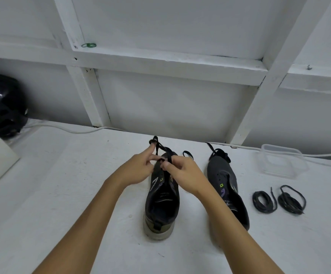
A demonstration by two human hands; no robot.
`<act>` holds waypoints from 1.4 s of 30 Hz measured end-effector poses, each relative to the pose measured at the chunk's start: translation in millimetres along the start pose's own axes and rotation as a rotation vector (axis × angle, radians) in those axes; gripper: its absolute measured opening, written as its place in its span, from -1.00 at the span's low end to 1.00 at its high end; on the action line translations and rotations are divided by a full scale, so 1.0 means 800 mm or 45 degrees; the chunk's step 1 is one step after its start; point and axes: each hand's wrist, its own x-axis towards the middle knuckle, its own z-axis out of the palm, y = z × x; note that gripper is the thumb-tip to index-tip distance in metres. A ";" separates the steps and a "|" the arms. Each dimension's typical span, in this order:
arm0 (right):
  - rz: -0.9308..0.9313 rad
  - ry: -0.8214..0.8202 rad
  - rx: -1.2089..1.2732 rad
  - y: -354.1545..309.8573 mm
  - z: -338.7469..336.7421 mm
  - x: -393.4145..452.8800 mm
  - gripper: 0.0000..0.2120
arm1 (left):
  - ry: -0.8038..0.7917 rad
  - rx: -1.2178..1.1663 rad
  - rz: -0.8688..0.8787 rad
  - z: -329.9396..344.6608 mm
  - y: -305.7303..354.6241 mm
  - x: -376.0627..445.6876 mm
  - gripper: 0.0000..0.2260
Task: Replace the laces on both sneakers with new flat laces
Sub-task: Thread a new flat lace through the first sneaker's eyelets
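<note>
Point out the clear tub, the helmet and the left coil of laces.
Tub [267,150]: head view, far rim.
Helmet [2,103]: head view, shell.
Left coil [264,201]: head view, its loops.

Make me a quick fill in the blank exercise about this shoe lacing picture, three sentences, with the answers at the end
1. Both hands work a black lace over the ____ sneaker.
2. Two coiled black laces lie on the table to the ____ of the right sneaker.
3. The clear plastic container beyond the coils holds ____.

Answers: left; right; nothing
</note>
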 end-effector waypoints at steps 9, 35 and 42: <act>0.317 0.346 0.862 0.003 -0.060 -0.008 -0.74 | 0.376 0.206 0.061 -0.001 -0.043 -0.017 -0.93; 0.299 -0.182 -0.787 0.026 -0.021 0.027 -0.93 | 0.265 0.316 -0.117 0.044 -0.044 -0.010 -0.79; 0.247 -0.192 -0.758 0.025 -0.034 0.024 -0.91 | 0.220 0.155 -0.156 0.024 -0.040 -0.022 -0.90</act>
